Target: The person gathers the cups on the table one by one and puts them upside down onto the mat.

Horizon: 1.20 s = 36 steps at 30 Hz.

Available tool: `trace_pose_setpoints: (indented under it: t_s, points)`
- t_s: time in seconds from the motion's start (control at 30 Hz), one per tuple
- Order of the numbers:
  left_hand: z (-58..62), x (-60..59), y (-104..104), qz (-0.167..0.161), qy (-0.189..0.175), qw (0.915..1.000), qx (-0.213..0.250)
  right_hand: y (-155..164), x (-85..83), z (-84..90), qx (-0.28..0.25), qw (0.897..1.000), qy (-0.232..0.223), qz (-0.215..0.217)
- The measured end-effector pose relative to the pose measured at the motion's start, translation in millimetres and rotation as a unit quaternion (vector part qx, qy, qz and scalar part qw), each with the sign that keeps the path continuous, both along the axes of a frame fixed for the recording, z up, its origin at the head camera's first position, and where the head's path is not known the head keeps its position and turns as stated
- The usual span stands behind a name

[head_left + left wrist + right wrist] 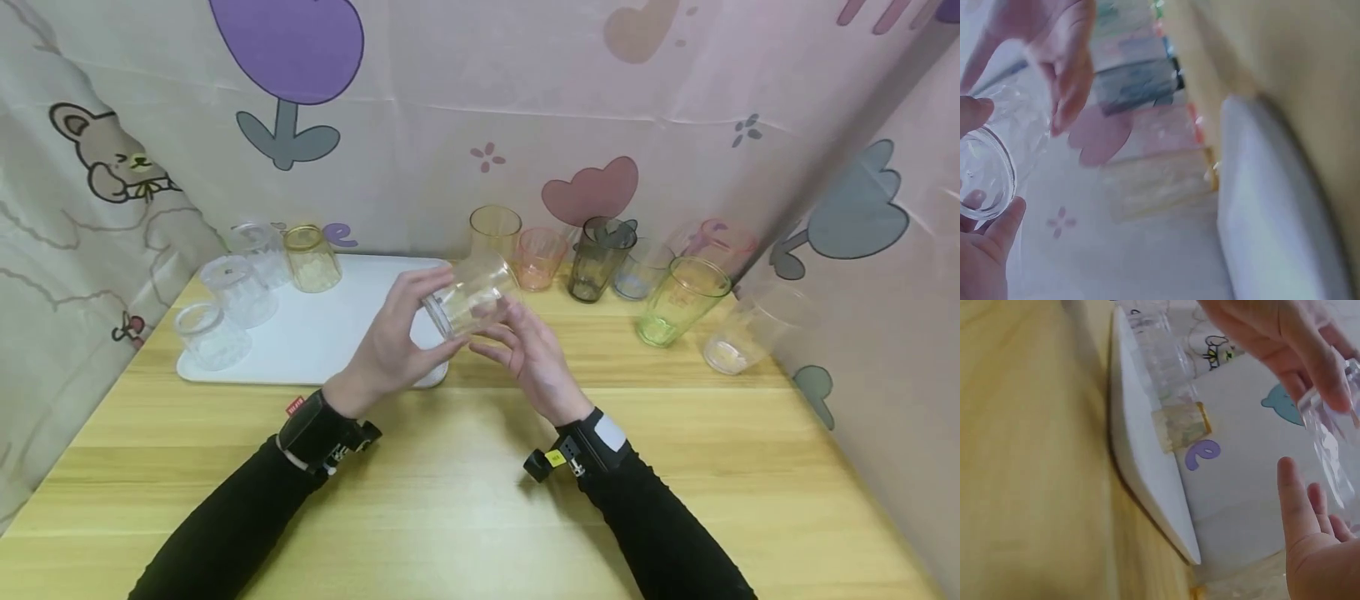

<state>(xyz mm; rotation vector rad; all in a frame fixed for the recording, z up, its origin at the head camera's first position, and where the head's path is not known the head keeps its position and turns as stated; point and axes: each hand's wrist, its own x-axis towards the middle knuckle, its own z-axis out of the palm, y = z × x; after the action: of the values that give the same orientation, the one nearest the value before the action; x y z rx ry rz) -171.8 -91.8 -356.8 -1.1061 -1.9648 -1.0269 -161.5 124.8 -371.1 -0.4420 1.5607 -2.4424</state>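
Note:
A clear faceted glass is held tilted on its side above the table, its mouth toward me. My left hand grips it near the rim, fingers over the top and thumb below. My right hand lies under its base with fingers fairly straight, fingertips touching the glass. In the left wrist view the glass sits between my thumb and fingers, with the right hand's fingers beyond. The right wrist view shows the glass at the right edge above my right hand's fingers.
A white tray at the left carries three clear glasses and a yellow one, all upside down. Along the back wall stand several tinted glasses: amber, pink, grey, green. A clear one lies tilted at right.

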Motion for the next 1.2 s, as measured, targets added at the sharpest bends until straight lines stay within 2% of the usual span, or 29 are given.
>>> trace_pose_setpoints:
  t_s: [0.07, 0.17, 0.3, 0.43, 0.53, 0.6, 0.73, 0.9, 1.0, 1.13, 1.2]
  points:
    - [6.9, -2.5, -7, 0.026, 0.009, 0.9996, 0.001, -1, -5.8, 2.2, 0.009, 1.0, -0.006, -0.013]
    - [16.9, -6.7, -17, 0.06, 0.015, 0.9981, 0.006, -2, -16.0, 4.0, 0.072, 0.996, -0.013, -0.054]
    - [26.2, -12.3, -29, 0.098, 0.011, 0.995, 0.014, -6, -31.0, 0.4, 0.196, 0.976, -0.029, -0.087]
    - [34.2, -19.1, -41, 0.138, -0.001, 0.9903, 0.014, -13, -41.9, -4.8, 0.276, 0.958, -0.045, -0.063]
    - [42.1, -24.0, -51, 0.172, -0.035, 0.9844, 0.014, -20, -46.4, -7.5, 0.323, 0.944, -0.047, -0.041]
    - [47.2, -26.4, -59, 0.197, -0.072, 0.9775, 0.017, -26, -49.0, -10.1, 0.347, 0.936, -0.049, -0.029]
    - [55.1, -25.7, -72, 0.251, -0.149, 0.9558, 0.036, -36, -52.1, -14.4, 0.377, 0.924, -0.055, -0.017]
    - [60.4, -21.6, -85, 0.3, -0.2, 0.9296, 0.076, -43, -54.8, -17.7, 0.41, 0.911, -0.048, -0.01]
    - [60.3, -20.4, -94, 0.323, -0.211, 0.9173, 0.099, -45, -56.1, -20.0, 0.424, 0.905, -0.036, -0.002]
    - [57.8, -22.7, -105, 0.35, -0.202, 0.9086, 0.106, -49, -56.3, -23.0, 0.437, 0.899, -0.029, -0.004]
    - [56.4, -24.2, -109, 0.358, -0.196, 0.9069, 0.103, -50, -55.8, -23.7, 0.446, 0.894, -0.028, -0.008]
